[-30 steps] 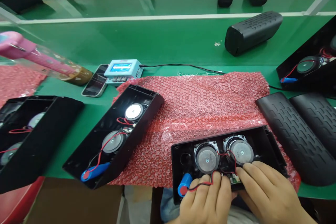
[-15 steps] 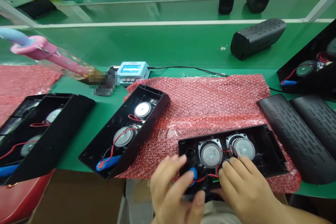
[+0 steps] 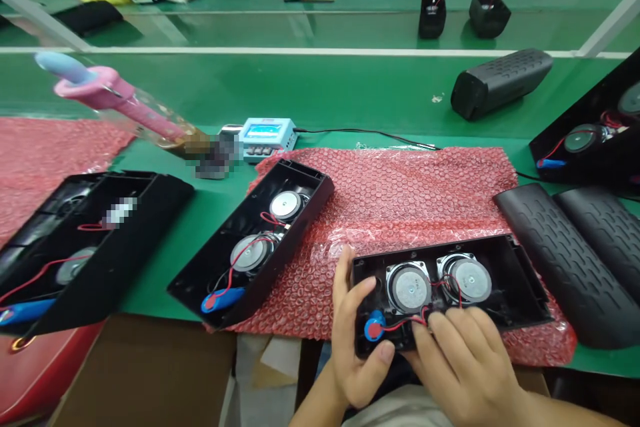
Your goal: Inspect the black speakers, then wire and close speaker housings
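An open black speaker housing [image 3: 500,280] lies tilted at the near edge of red bubble wrap, two round speaker drivers [image 3: 411,289] inside it. My left hand [image 3: 355,340] grips the housing's left end, thumb on the near wall and fingers at the far side. Between that thumb and forefinger shows a blue battery cell [image 3: 375,325] with a red end. Its red wire [image 3: 403,323] runs toward my right hand [image 3: 465,360]. The right fingers are curled closed over the near wall, below the drivers. What their tips pinch is hidden.
Another open housing [image 3: 250,247] leans on the bubble wrap [image 3: 400,193] to the left, and one more [image 3: 145,247] stands farther left. Black textured covers [image 3: 565,260] lie at right. Behind are a light-blue meter [image 3: 269,137] with a cable and a pink-topped bottle [image 3: 105,88].
My left hand has moved from hovering over the battery end to gripping the housing's left end. My right hand stays at the near wall. The whole view has shifted slightly.
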Demonstrator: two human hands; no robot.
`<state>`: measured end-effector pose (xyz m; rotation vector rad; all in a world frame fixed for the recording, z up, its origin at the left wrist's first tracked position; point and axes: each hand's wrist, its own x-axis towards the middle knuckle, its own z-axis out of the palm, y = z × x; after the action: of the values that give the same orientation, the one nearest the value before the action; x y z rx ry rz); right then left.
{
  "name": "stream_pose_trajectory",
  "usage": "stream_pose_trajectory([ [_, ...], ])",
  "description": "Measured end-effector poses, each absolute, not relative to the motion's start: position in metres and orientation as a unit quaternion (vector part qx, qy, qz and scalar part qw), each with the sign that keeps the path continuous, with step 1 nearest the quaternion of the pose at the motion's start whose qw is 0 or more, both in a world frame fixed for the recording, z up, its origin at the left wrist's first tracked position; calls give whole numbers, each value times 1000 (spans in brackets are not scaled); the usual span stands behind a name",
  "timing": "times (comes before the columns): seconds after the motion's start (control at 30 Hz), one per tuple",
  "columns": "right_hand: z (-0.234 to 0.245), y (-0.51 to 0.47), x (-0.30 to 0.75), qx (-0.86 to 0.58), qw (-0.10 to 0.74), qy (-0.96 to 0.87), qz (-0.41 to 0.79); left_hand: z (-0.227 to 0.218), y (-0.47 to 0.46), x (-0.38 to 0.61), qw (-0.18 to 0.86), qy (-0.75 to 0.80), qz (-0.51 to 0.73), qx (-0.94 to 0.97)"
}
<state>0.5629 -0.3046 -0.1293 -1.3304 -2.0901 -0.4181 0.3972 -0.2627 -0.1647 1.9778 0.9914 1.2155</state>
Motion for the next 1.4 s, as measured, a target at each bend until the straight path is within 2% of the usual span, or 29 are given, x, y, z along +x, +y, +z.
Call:
stream_pose_trajectory([
  [0.13, -131, -307, 562, -492, 289, -810, -133, -167, -261, 396, 341, 367, 451, 739],
  [0.37, -130, -306, 568, -548, 202, -809, -68, -170, -263, 397, 327, 385, 453, 735],
  [0.5, -131, -303, 572, -562, 220, -795, -65, -169, -262, 397, 320, 381, 453, 740],
  [0.67, -136, -299, 575, -488, 270, -822, -113, -169, -261, 398, 321, 379, 457, 738],
  [0.97, -134, -282, 573, -478, 289, -815, -152, -166, -260, 402, 325, 422, 462, 709],
  [1.4, -139, -281, 574, -493, 337, -788, -149, -168, -260, 405, 315, 425, 471, 706],
])
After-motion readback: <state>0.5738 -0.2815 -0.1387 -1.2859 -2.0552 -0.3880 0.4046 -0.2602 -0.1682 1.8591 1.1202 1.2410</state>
